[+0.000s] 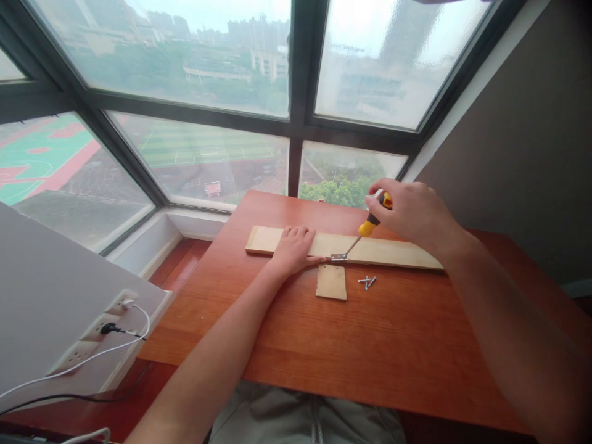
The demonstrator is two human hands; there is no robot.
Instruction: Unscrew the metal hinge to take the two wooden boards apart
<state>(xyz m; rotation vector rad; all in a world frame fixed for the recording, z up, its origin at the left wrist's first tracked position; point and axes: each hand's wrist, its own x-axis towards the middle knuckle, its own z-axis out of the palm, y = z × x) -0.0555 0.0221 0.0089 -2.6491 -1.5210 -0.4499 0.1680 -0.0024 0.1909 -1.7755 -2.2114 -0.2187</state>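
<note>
A long pale wooden board (398, 251) lies across the far part of a reddish-brown table (370, 351). My left hand (293, 248) presses flat on the board, fingers stretched out. My right hand (411, 213) is closed around the handle of a yellow and black screwdriver (370, 226). Its tip points down at a small metal hinge (339, 257) on the board's near edge. A small wooden piece (332, 282) lies just below the hinge. Several loose screws (367, 282) lie on the table to its right.
Large windows (203, 154) rise behind the table. A grey wall (531, 135) stands at the right. At the lower left, a white panel with sockets (99, 330) holds plugged cables. My lap shows below the table's near edge.
</note>
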